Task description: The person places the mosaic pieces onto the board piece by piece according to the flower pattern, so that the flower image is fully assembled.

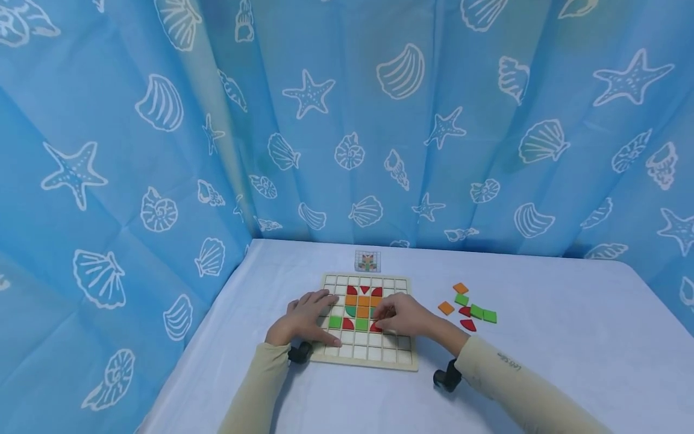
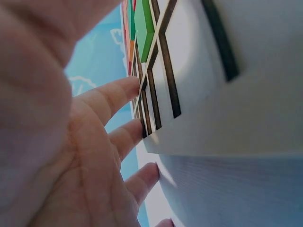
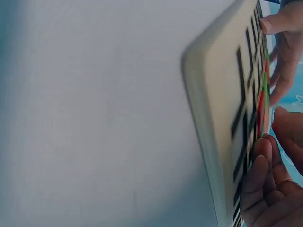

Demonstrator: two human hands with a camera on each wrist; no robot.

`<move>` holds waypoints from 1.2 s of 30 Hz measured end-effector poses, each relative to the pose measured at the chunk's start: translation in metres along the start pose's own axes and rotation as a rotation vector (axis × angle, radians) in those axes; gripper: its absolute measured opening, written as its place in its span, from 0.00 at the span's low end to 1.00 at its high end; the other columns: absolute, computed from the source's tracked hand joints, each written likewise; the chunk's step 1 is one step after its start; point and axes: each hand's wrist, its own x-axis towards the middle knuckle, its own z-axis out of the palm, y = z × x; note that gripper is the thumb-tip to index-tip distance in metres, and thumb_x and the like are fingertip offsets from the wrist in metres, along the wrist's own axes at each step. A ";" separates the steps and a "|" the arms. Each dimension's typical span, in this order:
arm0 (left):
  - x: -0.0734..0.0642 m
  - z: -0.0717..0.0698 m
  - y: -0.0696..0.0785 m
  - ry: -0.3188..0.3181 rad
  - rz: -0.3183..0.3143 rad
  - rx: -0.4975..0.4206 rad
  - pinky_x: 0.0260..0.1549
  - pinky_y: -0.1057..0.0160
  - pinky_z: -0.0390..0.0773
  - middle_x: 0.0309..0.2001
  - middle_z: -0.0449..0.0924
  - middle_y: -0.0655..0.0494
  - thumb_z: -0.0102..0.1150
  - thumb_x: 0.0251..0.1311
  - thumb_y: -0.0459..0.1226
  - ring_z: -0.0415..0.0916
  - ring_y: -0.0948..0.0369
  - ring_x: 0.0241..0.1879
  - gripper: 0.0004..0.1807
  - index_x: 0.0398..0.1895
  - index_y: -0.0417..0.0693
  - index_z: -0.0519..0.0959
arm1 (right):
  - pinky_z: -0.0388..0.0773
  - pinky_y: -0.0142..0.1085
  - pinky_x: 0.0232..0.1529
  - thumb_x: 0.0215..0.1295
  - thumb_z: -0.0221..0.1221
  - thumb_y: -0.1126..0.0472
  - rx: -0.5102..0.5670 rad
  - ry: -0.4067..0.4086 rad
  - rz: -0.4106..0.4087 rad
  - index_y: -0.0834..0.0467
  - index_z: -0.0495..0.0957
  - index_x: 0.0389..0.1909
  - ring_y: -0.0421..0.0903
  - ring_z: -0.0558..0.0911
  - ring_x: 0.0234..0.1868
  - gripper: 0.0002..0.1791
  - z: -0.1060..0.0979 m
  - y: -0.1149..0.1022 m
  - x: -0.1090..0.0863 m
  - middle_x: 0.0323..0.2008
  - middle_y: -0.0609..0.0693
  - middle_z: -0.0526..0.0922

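My left hand lies open with fingers spread over the left side of a wooden grid board. In the left wrist view, its fingertips rest at the board's edge, close to a green square tile. My right hand is over the board's right half. Its bent thumb and fingers pinch a red quarter-circle tile at the board's surface, partly covering it. Beside it are another green square, a red tile, orange squares and a teal piece.
Loose tiles lie right of the board: orange squares, green squares and red pieces. A small pattern card stands behind the board on the white tablecloth. A blue shell-print curtain hangs behind and at left.
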 end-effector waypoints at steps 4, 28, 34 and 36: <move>0.000 -0.003 0.001 0.010 0.002 0.003 0.68 0.34 0.52 0.77 0.54 0.52 0.74 0.40 0.64 0.49 0.48 0.75 0.56 0.74 0.60 0.61 | 0.78 0.34 0.39 0.63 0.66 0.61 0.008 0.035 0.013 0.53 0.86 0.38 0.42 0.78 0.35 0.05 -0.010 0.001 0.000 0.36 0.43 0.85; 0.002 -0.001 0.000 -0.007 -0.021 -0.025 0.69 0.34 0.51 0.77 0.53 0.52 0.75 0.38 0.64 0.48 0.46 0.75 0.57 0.75 0.61 0.60 | 0.84 0.39 0.40 0.63 0.65 0.58 -0.064 0.229 0.219 0.60 0.82 0.49 0.50 0.81 0.44 0.15 -0.100 0.082 -0.070 0.44 0.54 0.84; 0.000 -0.003 0.002 -0.004 -0.019 -0.018 0.69 0.34 0.51 0.77 0.53 0.52 0.74 0.39 0.64 0.48 0.47 0.76 0.57 0.75 0.61 0.60 | 0.83 0.45 0.44 0.63 0.66 0.57 -0.099 0.260 0.253 0.61 0.81 0.52 0.57 0.79 0.51 0.19 -0.117 0.103 -0.094 0.51 0.61 0.82; -0.001 -0.003 0.002 -0.008 -0.018 -0.023 0.69 0.34 0.51 0.77 0.53 0.52 0.74 0.39 0.64 0.48 0.47 0.76 0.57 0.75 0.61 0.60 | 0.83 0.46 0.45 0.63 0.66 0.56 -0.097 0.250 0.283 0.61 0.80 0.53 0.58 0.78 0.52 0.21 -0.121 0.109 -0.102 0.53 0.62 0.81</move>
